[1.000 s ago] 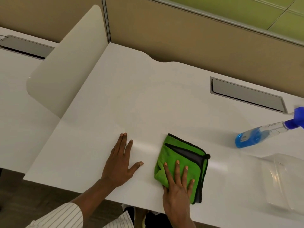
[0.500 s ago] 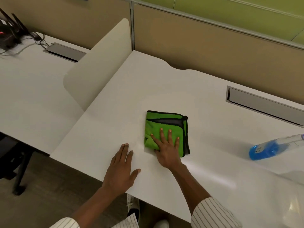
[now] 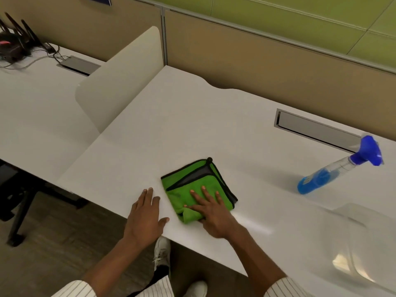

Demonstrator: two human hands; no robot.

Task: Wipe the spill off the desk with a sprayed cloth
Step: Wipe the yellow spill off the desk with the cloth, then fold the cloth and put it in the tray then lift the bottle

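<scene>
Right hand [image 3: 214, 213] is pressing flat, fingers spread, on the folded green cloth [image 3: 192, 185] near the counter [image 3: 192, 116] front edge. Left hand [image 3: 144, 217] is resting open just beside it, holding nothing.

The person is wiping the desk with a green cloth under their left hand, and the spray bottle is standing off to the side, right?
Not quite. In the head view the green cloth lies under the right hand; the left hand rests flat on the bare desk. The spray bottle does stand off to the side.
</scene>
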